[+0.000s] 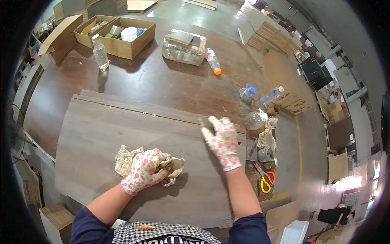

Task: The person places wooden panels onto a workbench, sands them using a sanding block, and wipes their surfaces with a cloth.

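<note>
A grey wood-grain panel (91, 142) lies flat in front of me, with a dark groove along its far side. My left hand (145, 168), in a white glove with pink dots, is closed around a crumpled, stained rag (126, 159) at the middle of the panel. The rag sticks out on both sides of the fist. Farther right, my right hand (223, 140) wears the same kind of glove and grips a small dark flat pad (207, 123) near the panel's far right edge. Part of the pad is hidden by the fingers. Two small white rings (149, 114) lie near the groove.
Scissors (264, 179) with red and yellow handles, a tape roll (265, 155) and several plastic bottles sit along the right edge. At the back stand a clear bottle (100, 55), an open carton (134, 48), a wrapped block (183, 53) and an orange-capped bottle (213, 61).
</note>
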Available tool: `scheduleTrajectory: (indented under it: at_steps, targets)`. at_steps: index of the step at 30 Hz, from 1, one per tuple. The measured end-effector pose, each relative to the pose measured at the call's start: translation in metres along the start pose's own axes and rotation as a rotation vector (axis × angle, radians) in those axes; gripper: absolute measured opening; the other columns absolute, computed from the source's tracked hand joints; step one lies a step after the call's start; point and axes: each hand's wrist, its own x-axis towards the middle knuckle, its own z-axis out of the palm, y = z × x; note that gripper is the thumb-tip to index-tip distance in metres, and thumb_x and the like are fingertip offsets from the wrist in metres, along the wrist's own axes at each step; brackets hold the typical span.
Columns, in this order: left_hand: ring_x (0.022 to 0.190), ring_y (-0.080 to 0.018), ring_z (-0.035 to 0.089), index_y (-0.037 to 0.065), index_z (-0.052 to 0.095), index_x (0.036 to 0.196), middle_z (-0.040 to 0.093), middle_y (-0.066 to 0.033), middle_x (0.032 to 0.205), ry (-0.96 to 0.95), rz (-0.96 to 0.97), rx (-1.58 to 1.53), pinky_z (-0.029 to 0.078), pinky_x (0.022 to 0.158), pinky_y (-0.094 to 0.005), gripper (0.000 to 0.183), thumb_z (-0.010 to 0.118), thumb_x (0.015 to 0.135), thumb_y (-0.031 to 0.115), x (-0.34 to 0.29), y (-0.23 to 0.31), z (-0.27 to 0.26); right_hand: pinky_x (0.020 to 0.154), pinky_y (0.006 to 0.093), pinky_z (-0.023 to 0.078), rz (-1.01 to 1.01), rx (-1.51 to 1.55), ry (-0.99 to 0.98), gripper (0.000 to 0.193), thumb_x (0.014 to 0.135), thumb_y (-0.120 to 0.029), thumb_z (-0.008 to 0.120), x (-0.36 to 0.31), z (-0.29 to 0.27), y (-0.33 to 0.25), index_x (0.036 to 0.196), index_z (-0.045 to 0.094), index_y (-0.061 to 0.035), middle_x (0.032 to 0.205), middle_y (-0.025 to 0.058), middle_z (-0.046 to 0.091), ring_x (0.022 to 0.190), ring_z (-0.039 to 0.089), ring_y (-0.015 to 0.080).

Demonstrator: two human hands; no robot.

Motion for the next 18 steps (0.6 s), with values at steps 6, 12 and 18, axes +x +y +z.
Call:
scheduleTrajectory:
  at_steps: [6,12,18]
  targets:
    - [0.079,-0.0314,0.068,0.007,0.071,0.106,0.070,-0.0105,0.090,0.039,0.024,-0.063,0.056,0.069,-0.0414,0.035,0.077,0.072,0.009,0.004,0.000,-0.002,0.089,0.0453,0.054,0.208,-0.111,-0.080,0.042,0.080,-0.033,0.077,-0.002,-0.044,0.058,0.115,0.074,-0.0107,0.102,0.0166,0.067,0.099,0.065,0.0342]
    - [0.078,-0.0303,0.069,0.007,0.070,0.105,0.070,-0.0100,0.090,0.049,0.023,-0.064,0.056,0.067,-0.0400,0.031,0.076,0.075,0.007,0.003,-0.001,0.001,0.091,0.0441,0.054,0.272,-0.068,0.090,0.047,0.085,-0.043,0.077,-0.011,-0.053,0.120,0.116,0.075,-0.0084,0.113,0.0198,0.070,0.104,0.067,0.0354]
    - [0.077,-0.0295,0.069,0.008,0.071,0.105,0.070,-0.0094,0.089,0.046,0.008,-0.070,0.056,0.067,-0.0397,0.029,0.075,0.076,0.009,0.001,-0.002,0.003,0.095,0.0442,0.052,0.440,-0.294,0.041,0.048,0.083,-0.042,0.076,-0.010,-0.061,0.131,0.118,0.074,-0.0084,0.113,0.0195,0.069,0.109,0.066,0.0353]
